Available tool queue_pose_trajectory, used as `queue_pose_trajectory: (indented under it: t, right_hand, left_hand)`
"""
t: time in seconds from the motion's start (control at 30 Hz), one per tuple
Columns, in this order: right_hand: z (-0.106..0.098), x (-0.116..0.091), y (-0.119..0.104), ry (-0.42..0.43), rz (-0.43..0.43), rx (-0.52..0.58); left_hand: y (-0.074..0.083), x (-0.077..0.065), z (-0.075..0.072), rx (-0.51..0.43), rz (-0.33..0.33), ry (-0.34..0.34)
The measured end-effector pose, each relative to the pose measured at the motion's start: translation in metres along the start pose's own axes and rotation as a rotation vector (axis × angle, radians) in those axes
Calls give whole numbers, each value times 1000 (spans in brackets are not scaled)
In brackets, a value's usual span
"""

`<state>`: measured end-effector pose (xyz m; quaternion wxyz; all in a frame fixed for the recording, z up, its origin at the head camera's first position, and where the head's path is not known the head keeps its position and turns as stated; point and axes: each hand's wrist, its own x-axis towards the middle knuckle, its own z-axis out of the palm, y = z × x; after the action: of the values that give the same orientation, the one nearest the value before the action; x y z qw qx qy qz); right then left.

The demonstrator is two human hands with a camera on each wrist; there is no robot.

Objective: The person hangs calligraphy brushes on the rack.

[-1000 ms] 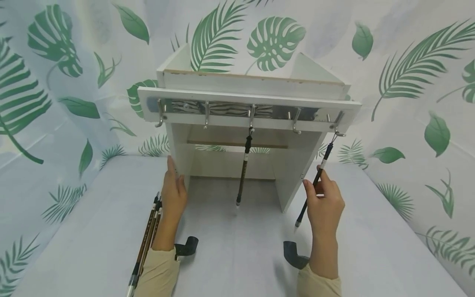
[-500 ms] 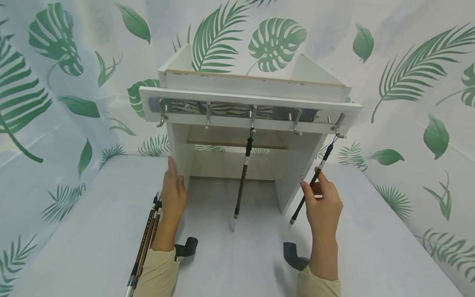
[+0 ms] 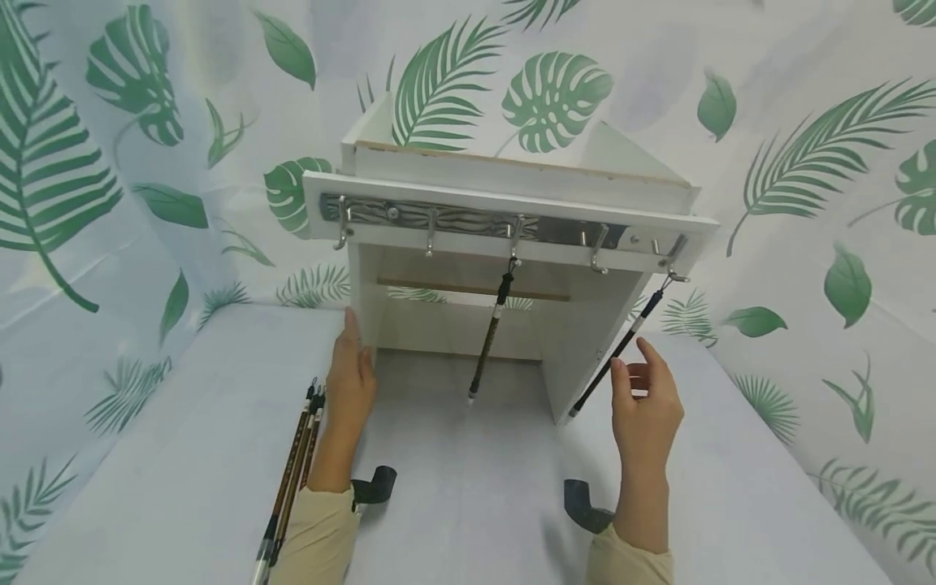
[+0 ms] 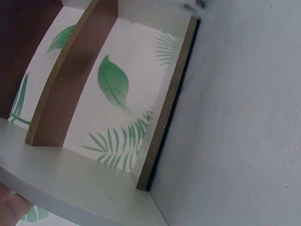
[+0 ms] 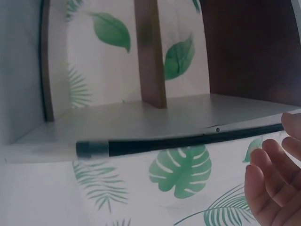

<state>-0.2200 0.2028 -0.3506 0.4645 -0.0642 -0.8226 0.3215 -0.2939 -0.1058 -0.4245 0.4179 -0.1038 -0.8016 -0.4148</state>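
Observation:
A white stand point(image 3: 512, 179) carries a rail with a row of metal hooks point(image 3: 431, 231). From its far-right hook a dark writing brush point(image 3: 617, 353) hangs by its loop, slanting down toward the stand's right panel. My right hand point(image 3: 647, 406) is just beside this brush, fingers loosely bent, with a small gap to the handle; the right wrist view has the brush point(image 5: 178, 142) running past the fingers point(image 5: 270, 181). A second brush point(image 3: 488, 341) dangles from the middle hook. My left hand point(image 3: 353, 378) rests against the outer side of the left panel, fingers straight.
Several more brushes point(image 3: 296, 463) lie on the table left of my left forearm. The wrist cameras' black mounts point(image 3: 585, 508) sit at both wrists. Leaf-printed cloth point(image 3: 804, 162) hangs behind the stand, whose inside has a crossbar point(image 4: 70, 70).
My right hand has let go of the hanging brush and moved slightly away. That brush now leans further left, and the middle brush is swinging. The head view has shifted a little.

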Motion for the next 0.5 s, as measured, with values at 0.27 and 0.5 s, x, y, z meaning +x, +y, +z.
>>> queue_pose_trajectory:
  t: [0.27, 0.5]
  right_hand:
    - [8, 2, -4, 159, 182, 88]
    - [31, 1, -21, 297, 1, 260]
  left_hand:
    - [-1, 0, -4, -3, -39, -44]
    - [0, -2, -2, 17, 30, 12]
